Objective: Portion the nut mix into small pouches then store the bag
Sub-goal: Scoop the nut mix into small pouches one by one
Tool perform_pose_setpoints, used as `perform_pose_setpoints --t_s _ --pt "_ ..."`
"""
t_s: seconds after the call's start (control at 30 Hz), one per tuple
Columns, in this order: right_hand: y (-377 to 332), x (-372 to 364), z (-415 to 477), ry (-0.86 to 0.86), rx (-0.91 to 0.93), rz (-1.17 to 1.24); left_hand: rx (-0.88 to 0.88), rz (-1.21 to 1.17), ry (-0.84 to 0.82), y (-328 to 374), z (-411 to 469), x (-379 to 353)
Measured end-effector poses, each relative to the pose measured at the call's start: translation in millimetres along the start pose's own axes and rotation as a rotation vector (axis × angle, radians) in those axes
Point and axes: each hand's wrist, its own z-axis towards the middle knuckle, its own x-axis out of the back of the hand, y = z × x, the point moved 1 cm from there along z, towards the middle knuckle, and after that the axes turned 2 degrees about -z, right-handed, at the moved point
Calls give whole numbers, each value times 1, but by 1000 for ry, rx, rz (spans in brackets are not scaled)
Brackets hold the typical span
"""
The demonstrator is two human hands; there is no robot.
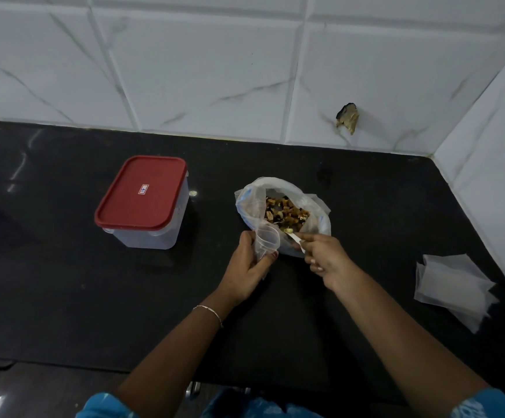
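Counter is carrying one bag of nut mix [247, 203], one red-lidded container [142, 194], one spoon [294, 238] and one opened pouch [266, 240]. One stack of spare pouches [453, 285] is lying apart, its individual count proving indeterminable. Two hands are showing: left hand [245, 268], right hand [325, 257].

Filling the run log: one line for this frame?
stage: scooping nut mix | left hand: holds small pouch open | right hand: holds spoon at bag mouth | spare pouches: stacked at right

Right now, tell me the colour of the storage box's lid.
Red, with a small white label in the middle; the lid shows clearly in the head view.
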Motion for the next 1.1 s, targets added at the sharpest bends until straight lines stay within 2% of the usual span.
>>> perform_pose_setpoints --t_s 0.3,0.5,0.67,0.77,0.97,1.03,1.1 --pt "-16 14 -12 9 41 1 -44 4 161 -5 -9 -1" --pt "-44 27 -26 4 156 -70 -20 13 146 5 4 8" --pt "-78 35 -39 -64 262 -138 -40 179 128 25 23 11" --pt "-94 39 -46 -107 304 -186 -29 145 87 32 31 13" --pt "-109 30 -56 -41 402 -493 -68 -16 82 50 38 8" --pt "-113 25 -59 -2 474 -602 -88 -69 77 55 38 6" --pt "-115 19 -63 47 592 -822 -92 -113 71 57 39 3"
